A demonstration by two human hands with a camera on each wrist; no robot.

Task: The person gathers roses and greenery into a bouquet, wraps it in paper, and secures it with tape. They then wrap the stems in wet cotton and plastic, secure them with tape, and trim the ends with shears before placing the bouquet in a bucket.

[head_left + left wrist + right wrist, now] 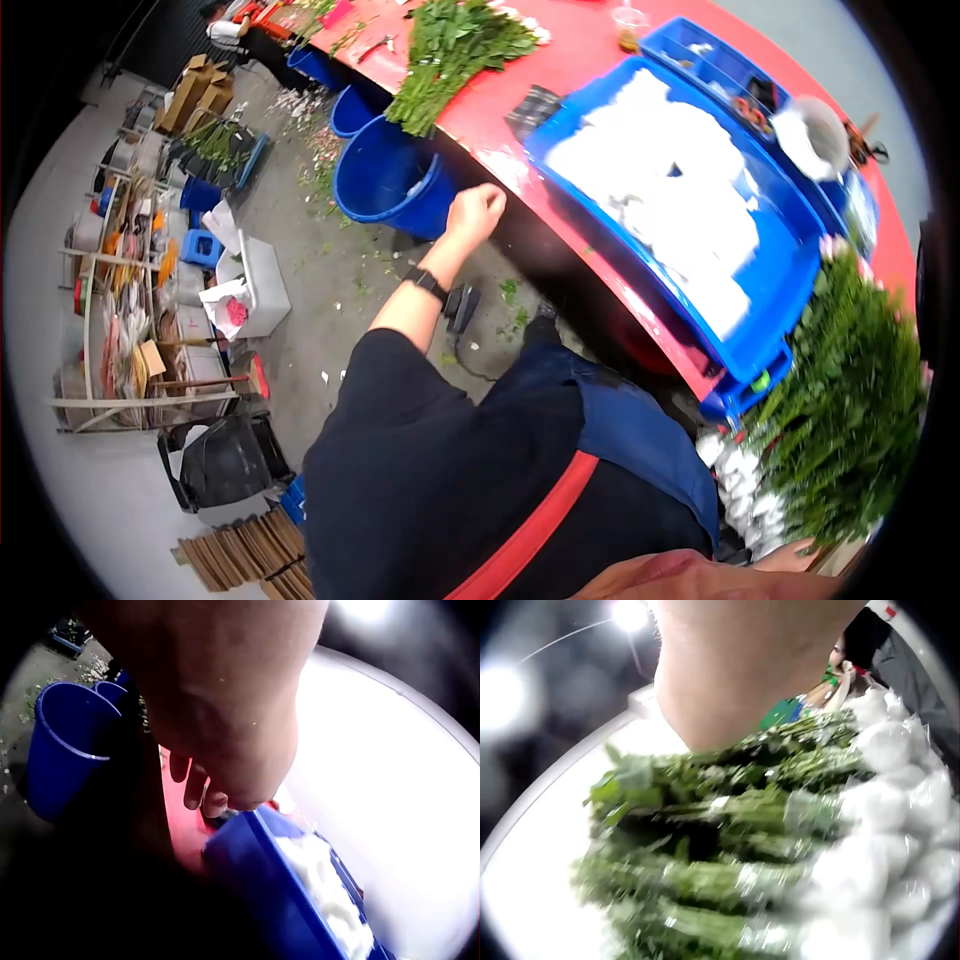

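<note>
My left hand hangs in the air beside the red table's edge, its fingers loosely curled and holding nothing. The left wrist view shows the same hand with fingers pointing down, near the blue tray's rim. At lower right, my right hand is mostly hidden beside several bunches of leafy green flower stems with white plastic-wrapped ends. In the right wrist view, the hand's base overlaps the stems; its fingers are hidden, so I cannot tell whether they grip the bunches.
A large blue tray of white wads stands on the red table. Blue buckets stand beside it, below another stem bunch. Shelving and a grey bin line the left; another person is far back.
</note>
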